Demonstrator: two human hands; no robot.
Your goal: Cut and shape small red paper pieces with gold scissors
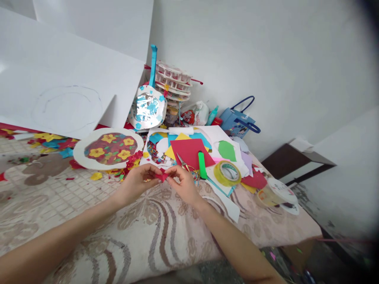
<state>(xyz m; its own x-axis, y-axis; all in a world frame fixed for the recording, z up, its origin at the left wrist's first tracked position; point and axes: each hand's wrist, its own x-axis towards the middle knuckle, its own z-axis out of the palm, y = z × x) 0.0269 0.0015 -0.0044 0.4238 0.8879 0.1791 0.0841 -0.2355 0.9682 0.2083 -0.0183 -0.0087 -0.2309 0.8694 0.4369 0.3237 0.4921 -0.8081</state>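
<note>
Paper scrap [162, 175], red, is pinched by my left hand [137, 179] and right hand [184, 183] (scissors [182, 163] nearby), in from the tablecloth's [139, 232] near edge.

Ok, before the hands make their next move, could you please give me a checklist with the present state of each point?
1. Red piece gripped: ok, pinched between left hand and right hand.
2. Its whole shape visible: not ok, partly hidden.
3. Scissors clear of the right hand: cannot tell, the handles lie just behind it.
4. Tape set down: ok, right of the green tool.
5. Table free of scraps: not ok, many on the left.
</note>
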